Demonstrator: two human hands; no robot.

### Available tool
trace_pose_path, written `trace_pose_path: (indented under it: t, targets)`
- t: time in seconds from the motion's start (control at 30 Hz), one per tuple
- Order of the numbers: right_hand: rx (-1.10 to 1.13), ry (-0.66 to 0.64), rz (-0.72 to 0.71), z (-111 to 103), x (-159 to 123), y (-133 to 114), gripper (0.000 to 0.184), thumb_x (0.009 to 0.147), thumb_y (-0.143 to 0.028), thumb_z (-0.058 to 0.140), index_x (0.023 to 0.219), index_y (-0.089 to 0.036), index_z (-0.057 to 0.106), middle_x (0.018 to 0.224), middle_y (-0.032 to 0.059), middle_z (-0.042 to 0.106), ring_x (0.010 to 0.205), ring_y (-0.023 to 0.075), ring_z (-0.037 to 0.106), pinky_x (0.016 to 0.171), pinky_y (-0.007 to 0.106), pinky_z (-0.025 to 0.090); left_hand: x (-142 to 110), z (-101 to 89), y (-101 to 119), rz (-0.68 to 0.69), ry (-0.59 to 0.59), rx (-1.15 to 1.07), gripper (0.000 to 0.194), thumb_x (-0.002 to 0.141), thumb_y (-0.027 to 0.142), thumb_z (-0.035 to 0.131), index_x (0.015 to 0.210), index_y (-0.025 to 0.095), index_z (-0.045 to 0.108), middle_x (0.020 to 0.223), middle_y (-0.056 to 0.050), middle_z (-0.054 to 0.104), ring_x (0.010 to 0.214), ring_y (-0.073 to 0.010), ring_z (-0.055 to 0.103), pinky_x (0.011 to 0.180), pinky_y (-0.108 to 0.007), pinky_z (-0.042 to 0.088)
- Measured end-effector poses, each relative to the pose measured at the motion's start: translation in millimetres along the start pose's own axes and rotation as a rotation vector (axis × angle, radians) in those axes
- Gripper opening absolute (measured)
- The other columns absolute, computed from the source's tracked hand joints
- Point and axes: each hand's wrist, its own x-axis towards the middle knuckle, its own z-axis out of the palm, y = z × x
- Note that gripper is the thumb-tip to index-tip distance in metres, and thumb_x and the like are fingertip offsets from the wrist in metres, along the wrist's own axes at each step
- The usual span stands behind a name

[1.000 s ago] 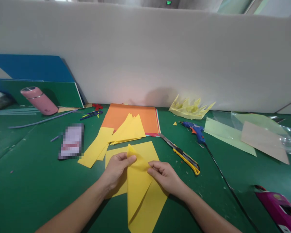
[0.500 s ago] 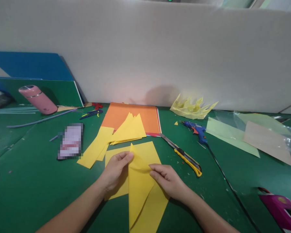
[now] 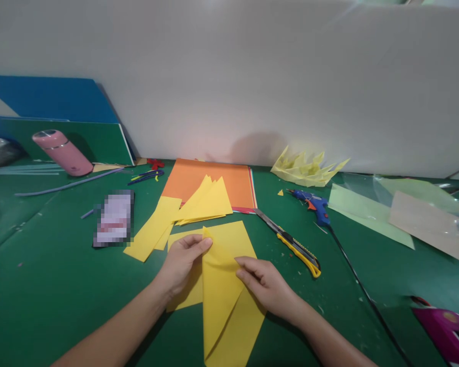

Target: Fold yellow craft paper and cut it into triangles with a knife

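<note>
A sheet of yellow paper (image 3: pixel 220 300), folded over lengthwise into a tapering flap, is between my two hands. My left hand (image 3: pixel 183 262) pinches its pointed top corner between thumb and fingers. On the other side, my right hand (image 3: pixel 262 283) grips the flap's right edge with thumb and forefinger. Beneath it lies another flat yellow sheet (image 3: pixel 183 300), partly covered by the folded one and my hands. Just beyond are several stacked yellow paper triangles (image 3: pixel 210 201) and some yellow strips (image 3: pixel 155 224). A yellow utility knife (image 3: pixel 290 244), blade out, rests to the right of my right hand.
Orange paper (image 3: pixel 210 173) lies at the back by the white wall. To the right are a spiky pale-yellow paper piece (image 3: pixel 306 171), a blue glue gun (image 3: pixel 313 201) with its cord, and pale sheets (image 3: pixel 367 214). Leftward are a phone (image 3: pixel 115 219) and a pink bottle (image 3: pixel 65 153).
The camera view has shifted slightly, so things on the table sit a little differently in the picture. Both hands keep nearly the same hold on the folded paper.
</note>
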Motion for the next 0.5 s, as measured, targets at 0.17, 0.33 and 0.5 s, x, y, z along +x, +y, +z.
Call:
trace_pose_path:
  t: [0.17, 0.33, 0.5]
  targets:
    - [-0.019, -0.021, -0.019, -0.5, -1.7, 1.1, 0.025, 0.09, -0.022, 0.042, 0.101, -0.02, 0.064, 0.093, 0.0053, 0.07, 0.083, 0.0184, 0.064, 0.072, 0.026, 0.05, -2.3, 2.5, 2.9, 0.008, 0.038, 0.007, 0.032, 0.039, 0.026, 0.091, 0.054, 0.013, 0.065, 0.053, -0.001, 0.066, 0.051, -0.0114, 0.059, 0.054, -0.021, 0.047]
    - [-0.028, -0.035, -0.03, -0.3, -1.4, 1.4, 0.028, 0.091, -0.021, 0.041, 0.105, -0.021, 0.064, 0.099, 0.0058, 0.07, 0.087, 0.0188, 0.065, 0.075, 0.027, 0.051, -4.0, 5.7, 4.3, -0.007, 0.042, 0.001, 0.033, 0.037, 0.025, 0.091, 0.053, 0.013, 0.065, 0.052, -0.001, 0.066, 0.049, -0.011, 0.058, 0.053, -0.021, 0.047]
    - [0.008, -0.059, -0.036, -2.8, -0.7, -1.9, 0.03, 0.092, -0.022, 0.04, 0.111, -0.022, 0.063, 0.105, 0.0058, 0.07, 0.092, 0.0193, 0.065, 0.079, 0.028, 0.051, -2.0, 2.3, 2.4, 0.013, 0.056, 0.01, 0.031, 0.039, 0.024, 0.09, 0.055, 0.013, 0.066, 0.053, -0.001, 0.067, 0.051, -0.0114, 0.06, 0.054, -0.021, 0.048]
